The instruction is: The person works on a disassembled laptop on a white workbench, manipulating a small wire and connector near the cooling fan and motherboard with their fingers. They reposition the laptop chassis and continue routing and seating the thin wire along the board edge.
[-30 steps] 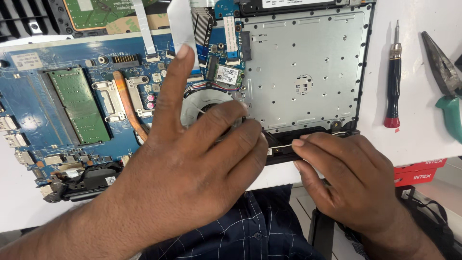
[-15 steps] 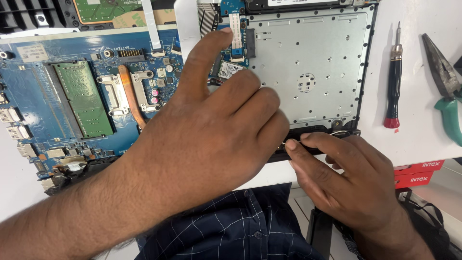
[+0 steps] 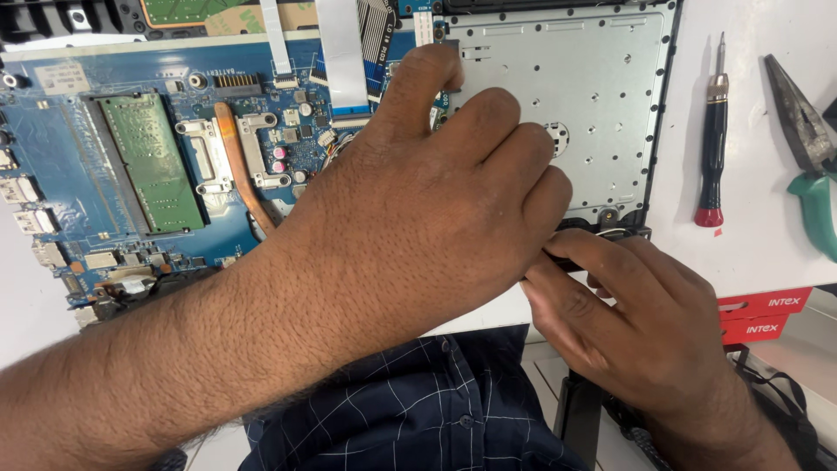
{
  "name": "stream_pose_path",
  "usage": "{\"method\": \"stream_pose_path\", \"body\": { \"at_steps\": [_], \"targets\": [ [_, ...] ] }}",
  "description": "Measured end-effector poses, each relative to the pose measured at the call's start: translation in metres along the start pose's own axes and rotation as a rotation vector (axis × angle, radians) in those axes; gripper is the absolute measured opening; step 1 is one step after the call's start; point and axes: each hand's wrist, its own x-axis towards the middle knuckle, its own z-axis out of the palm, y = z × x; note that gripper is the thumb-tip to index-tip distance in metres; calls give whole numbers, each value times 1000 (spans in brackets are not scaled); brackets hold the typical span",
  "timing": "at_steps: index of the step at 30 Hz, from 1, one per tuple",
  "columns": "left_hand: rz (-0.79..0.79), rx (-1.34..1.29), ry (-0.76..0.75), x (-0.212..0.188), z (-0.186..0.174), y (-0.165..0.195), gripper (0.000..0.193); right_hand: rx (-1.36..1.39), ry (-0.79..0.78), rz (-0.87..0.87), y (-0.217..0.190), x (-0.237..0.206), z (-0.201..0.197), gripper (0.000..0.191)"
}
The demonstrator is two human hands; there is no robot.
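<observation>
An opened laptop lies on a white table, its blue circuit board (image 3: 78,201) exposed on the left and a grey metal plate (image 3: 602,105) on the right. My left hand (image 3: 436,201) lies flat across the middle of the laptop, index finger stretched toward the top edge of the plate, and holds nothing. My right hand (image 3: 628,323) is at the laptop's near edge, its fingertips pinching a black part (image 3: 602,237) at the lower right corner. A green memory module (image 3: 150,161) and a copper heat pipe (image 3: 237,170) sit on the board. My left hand hides whatever lies beneath it.
A small screwdriver (image 3: 713,139) with a black and red handle lies on the table right of the laptop. Green-handled pliers (image 3: 811,166) lie further right. Red boxes (image 3: 767,314) sit below the table edge. White ribbon cables (image 3: 342,52) cross the board's top.
My left hand has slid right and further up over the laptop, now covering the round fan that showed before. My right hand has stayed at the lower right corner.
</observation>
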Motion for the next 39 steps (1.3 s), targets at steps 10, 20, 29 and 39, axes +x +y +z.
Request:
{"method": "stream_pose_path", "body": {
  "at_steps": [10,20,29,39],
  "targets": [
    [-8,-83,-19,-2,-11,8,22,148,15,59,-1,-10,3,33],
    [-5,-124,-43,-5,-11,12,19,158,-3,43,4,-21,6,24],
    [4,-187,-156,-8,-10,8,14,187,56,73,0,-12,8,26],
    [-8,-237,-239,-8,-7,2,14,127,24,120,-1,-8,10,31]
  ]
}}
